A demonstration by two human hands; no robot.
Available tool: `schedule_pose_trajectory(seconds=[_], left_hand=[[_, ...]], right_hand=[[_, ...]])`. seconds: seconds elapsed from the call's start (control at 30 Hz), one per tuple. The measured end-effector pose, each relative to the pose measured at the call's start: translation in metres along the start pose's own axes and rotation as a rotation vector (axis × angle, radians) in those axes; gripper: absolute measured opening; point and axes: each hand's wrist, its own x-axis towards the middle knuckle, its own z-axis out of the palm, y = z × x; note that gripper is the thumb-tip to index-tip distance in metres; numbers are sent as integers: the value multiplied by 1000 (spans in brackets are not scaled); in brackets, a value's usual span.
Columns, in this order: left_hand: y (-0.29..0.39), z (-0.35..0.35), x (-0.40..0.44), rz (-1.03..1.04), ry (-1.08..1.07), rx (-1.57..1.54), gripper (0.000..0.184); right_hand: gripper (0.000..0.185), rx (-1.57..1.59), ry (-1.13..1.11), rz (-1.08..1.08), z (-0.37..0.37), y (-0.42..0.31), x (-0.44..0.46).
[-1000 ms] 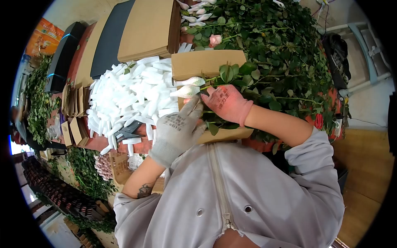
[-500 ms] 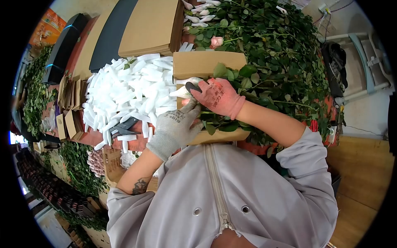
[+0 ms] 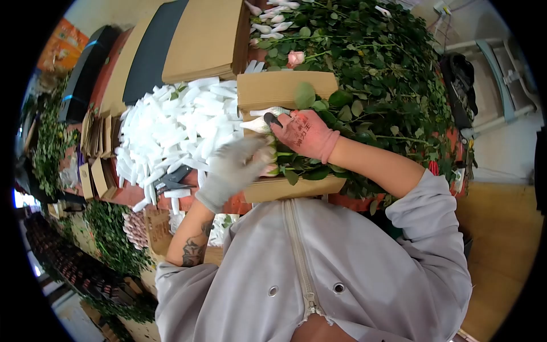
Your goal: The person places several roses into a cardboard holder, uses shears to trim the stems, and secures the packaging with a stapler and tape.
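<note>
My right hand (image 3: 305,135), in a pink glove with a dark thumb tip, is closed around a rose whose head is in a white mesh sleeve (image 3: 257,123). Leafy stems extend to the right from beneath that hand. Lower and to the left, my left hand (image 3: 231,168) wears a grey glove; motion smears its fingers. It hovers by the edge of the heap of white foam sleeves (image 3: 176,122). Between the hands, an open corrugated cardboard wrapper (image 3: 288,89) holds roses, partly hidden by my hands.
Leafy rose stems (image 3: 387,74) cover the table's right side. A stack of cardboard sheets (image 3: 202,37) lies at the back, near several sleeved roses (image 3: 276,20) and a bare pink rose (image 3: 296,58). A black stapler (image 3: 172,178) sits beside the foam heap.
My left hand has pulled away from the right one, down and left toward the white sleeves. My right hand stays nearly in place on the rose.
</note>
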Motion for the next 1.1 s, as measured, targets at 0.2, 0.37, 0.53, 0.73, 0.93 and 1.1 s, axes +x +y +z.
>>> schedule_pose_trajectory(seconds=[0.2, 0.37, 0.53, 0.73, 0.93, 1.1], left_hand=[[-65, 18, 24, -231, 246, -340, 28], [-58, 7, 39, -231, 120, -138, 31], [-92, 14, 44, 117, 127, 19, 24], [-80, 18, 35, 155, 266, -71, 20], [-81, 12, 37, 291, 219, 108, 18], [-86, 0, 35, 239, 206, 60, 10]], right_hand=[[29, -37, 261, -85, 19, 5, -1], [37, -34, -26, -54, 4, 3, 3], [35, -54, 45, -35, -2, 0, 5], [35, 41, -26, -14, -2, 2, 6], [37, 28, -31, -21, -1, 4, 7], [37, -49, 19, -11, 8, 4, 4]])
